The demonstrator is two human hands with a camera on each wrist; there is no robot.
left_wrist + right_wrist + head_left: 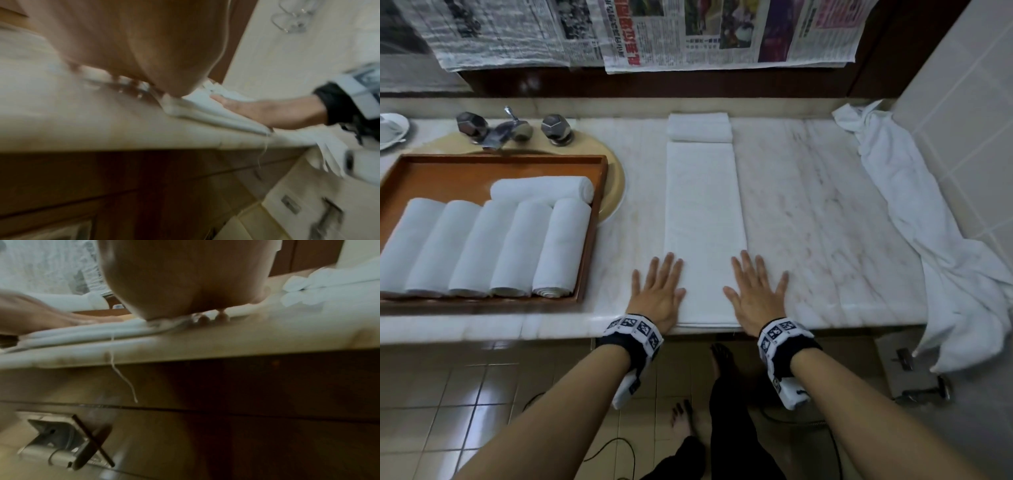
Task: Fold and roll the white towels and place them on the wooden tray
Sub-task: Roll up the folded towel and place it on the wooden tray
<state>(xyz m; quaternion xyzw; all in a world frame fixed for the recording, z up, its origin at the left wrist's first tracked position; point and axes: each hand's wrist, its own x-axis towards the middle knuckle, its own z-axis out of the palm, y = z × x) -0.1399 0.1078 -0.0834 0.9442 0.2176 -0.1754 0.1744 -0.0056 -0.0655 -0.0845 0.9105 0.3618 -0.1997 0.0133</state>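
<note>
spanning the scene, the marble table (825, 212) carries everything and gives a hard, flat bed for pressing cloth. along its right side a loose white towel (914, 219) lies crumpled and spills over the front edge, apparently parked there until its turn. on the left the wooden tray (599, 212) sits partly over the sink basin (616, 181), near enough to take finished rolls without a long reach. it holds five rolled towels (479, 246) side by side, with a sixth rolled towel (544, 188) lying crosswise behind them; the tight packing probably keeps each from unrolling. in the centre the folded towel (705, 212) lies as a long narrow strip running away from the person, its near end at the table's front edge and its far end doubled over into a thick band or the start of a roll; which of the two cannot be told. a folded strip of this width should yield a roll matching those on the tray. the left hand (659, 291) and right hand (756, 291) lie flat with straight, spread fingers, gripping nothing, one on each long edge of the strip at its near end, partly on cloth and partly on marble. this looks like smoothing and squaring before rolling. a loose thread (121, 376) hangs from the towel's near hem over the table edge.
</note>
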